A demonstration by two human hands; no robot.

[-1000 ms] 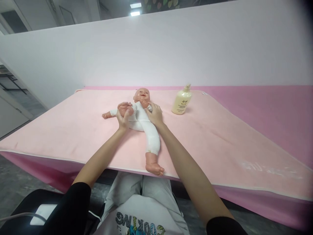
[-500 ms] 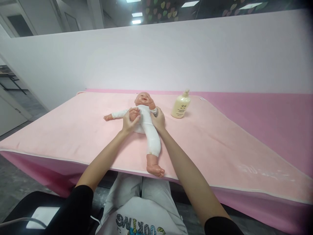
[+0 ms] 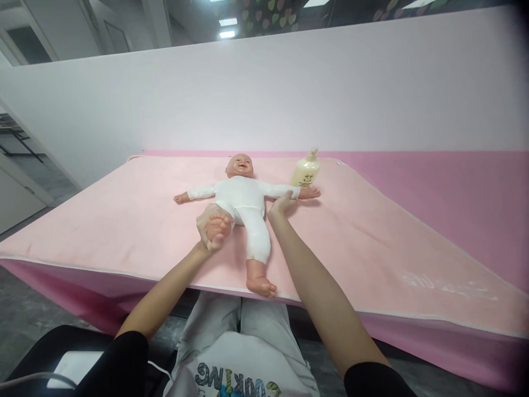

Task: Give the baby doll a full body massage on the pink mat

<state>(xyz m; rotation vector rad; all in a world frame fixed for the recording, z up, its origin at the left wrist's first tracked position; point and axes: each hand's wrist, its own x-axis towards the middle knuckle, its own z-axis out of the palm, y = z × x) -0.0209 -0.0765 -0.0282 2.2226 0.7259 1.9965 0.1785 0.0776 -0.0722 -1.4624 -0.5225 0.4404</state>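
Fingers of our left hand (image 3: 208,231) wrap the baby doll (image 3: 242,201)'s foot while our right hand (image 3: 281,202), loosely curled, rests at its sleeve, the doll lying face-up just left of the lotion bottle (image 3: 306,171), so we'd best bend gently.

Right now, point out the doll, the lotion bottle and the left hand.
doll (image 3: 242,196), head view, on its white chest.
lotion bottle (image 3: 305,173), head view, on its cream body.
left hand (image 3: 209,231), head view, on the fingers around the doll's foot.

A cream pump bottle (image 3: 306,172) stands on the pink mat (image 3: 372,231).
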